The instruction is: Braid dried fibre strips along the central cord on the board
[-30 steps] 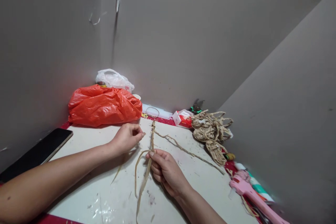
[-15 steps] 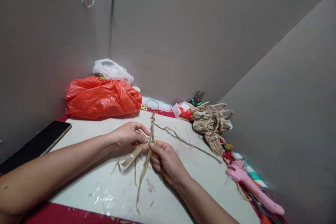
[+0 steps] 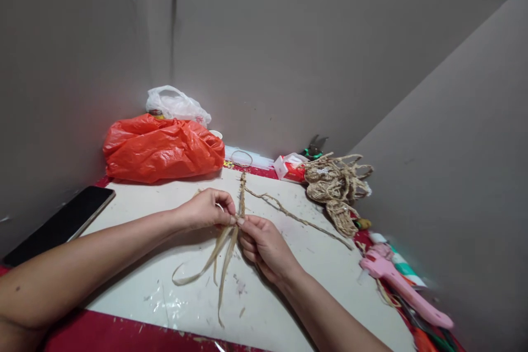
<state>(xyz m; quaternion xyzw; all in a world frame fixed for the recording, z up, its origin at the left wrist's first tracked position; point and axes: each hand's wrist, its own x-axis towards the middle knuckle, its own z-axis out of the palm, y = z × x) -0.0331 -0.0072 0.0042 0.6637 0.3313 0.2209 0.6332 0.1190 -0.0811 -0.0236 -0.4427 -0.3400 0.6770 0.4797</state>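
A narrow braid of dried plant fibre (image 3: pixel 242 195) points away from me over the white board (image 3: pixel 313 286). At its near end my left hand (image 3: pixel 210 210) pinches the fibre strips between thumb and fingers. Touching it from the other side, my right hand (image 3: pixel 264 247) is closed on the same strips, thumb on top. Loose flat fibre strips (image 3: pixel 226 275) hang toward me below the fingertips, one curling out to the left. A thin twisted cord (image 3: pixel 297 214) runs from beside the braid to the right. The exact crossing of strips is hidden by my fingers.
An orange plastic bag (image 3: pixel 165 148) and a white plastic bag (image 3: pixel 177 105) stand at the back left. A phone (image 3: pixel 58 225) lies left. To the right are braided fibre bundles (image 3: pixel 336 184), a pink glue gun (image 3: pixel 406 289) and green-handled cutters (image 3: pixel 313 151).
My hands have drawn together at the strips. The wide loose strip on the left has swung into a longer, lower curl. The view has shifted slightly.
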